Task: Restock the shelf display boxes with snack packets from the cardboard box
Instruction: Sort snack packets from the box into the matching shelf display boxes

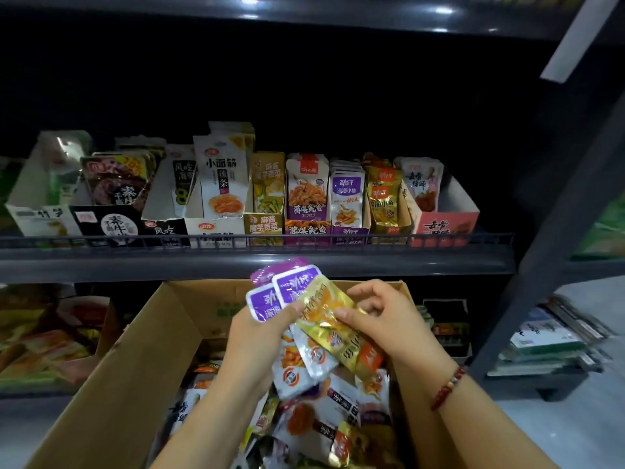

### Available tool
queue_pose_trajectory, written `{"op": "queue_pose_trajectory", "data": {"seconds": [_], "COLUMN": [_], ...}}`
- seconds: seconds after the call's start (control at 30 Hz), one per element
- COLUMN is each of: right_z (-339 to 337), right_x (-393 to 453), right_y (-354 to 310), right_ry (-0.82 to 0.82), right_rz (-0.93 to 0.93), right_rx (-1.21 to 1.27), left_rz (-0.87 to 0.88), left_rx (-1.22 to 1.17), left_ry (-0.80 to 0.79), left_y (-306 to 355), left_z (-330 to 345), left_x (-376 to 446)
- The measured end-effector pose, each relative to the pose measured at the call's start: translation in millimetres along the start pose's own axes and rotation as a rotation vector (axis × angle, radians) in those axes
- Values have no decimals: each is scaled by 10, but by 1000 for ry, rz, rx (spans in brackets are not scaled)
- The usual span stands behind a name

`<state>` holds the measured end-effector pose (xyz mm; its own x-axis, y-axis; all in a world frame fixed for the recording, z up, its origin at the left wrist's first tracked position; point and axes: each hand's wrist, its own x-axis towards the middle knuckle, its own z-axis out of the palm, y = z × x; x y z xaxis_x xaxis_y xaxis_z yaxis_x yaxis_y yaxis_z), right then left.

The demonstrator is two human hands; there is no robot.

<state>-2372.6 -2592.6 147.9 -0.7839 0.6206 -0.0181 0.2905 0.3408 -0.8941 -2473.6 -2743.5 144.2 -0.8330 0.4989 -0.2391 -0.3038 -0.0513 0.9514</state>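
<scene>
While over the cardboard box [142, 350] — left hand [257, 336] gripping purple 劲仔 packets [287, 289], right hand [382, 316] pinching gold packet [324, 313].

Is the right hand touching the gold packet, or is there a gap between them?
Touching. In the head view, the right hand's thumb lies on the gold packet and pinches it, while the left hand holds the purple packets.

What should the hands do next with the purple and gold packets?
Probably the right hand should pull the gold packet clear of the purple packets gripped by the left hand. The two colours are mixed together, but on the shelf the purple display box and gold display box are separate.
</scene>
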Motion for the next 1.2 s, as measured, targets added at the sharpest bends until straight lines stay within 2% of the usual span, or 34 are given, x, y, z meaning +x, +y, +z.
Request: {"op": "queue_pose_trajectory", "data": {"seconds": [0.13, 0.2, 0.33, 0.53, 0.7, 0.9, 1.1, 1.2], "right_z": [-164, -214, -337, -503, -615, -878, -1222, -1282], "right_x": [16, 35, 138, 377, 628, 1159, 1677, 1927], "right_y": [-69, -120, -231, -371, -421, -442, -518, -461], "right_ry": [-153, -151, 35, 234, 112, 357, 518, 483], "right_rz": [125, 137, 155, 32, -26, -176, -299, -275], "right_rx": [53, 163, 414, 408, 267, 68, -441, -688], "left_rz": [-21, -47, -93, -155, -158, -110, -79, -67], "left_rx": [-182, -245, -318, -199, -260, -254, -205, -205], "left_ry": [45, 37, -5, -47, -3, 42, 105, 96], "left_y": [126, 163, 217, 256, 283, 241, 246, 207], "left_z": [32, 79, 227, 478, 655, 804, 974, 1042], "left_x": [69, 71, 84, 167, 347, 657, 959, 1068]}}
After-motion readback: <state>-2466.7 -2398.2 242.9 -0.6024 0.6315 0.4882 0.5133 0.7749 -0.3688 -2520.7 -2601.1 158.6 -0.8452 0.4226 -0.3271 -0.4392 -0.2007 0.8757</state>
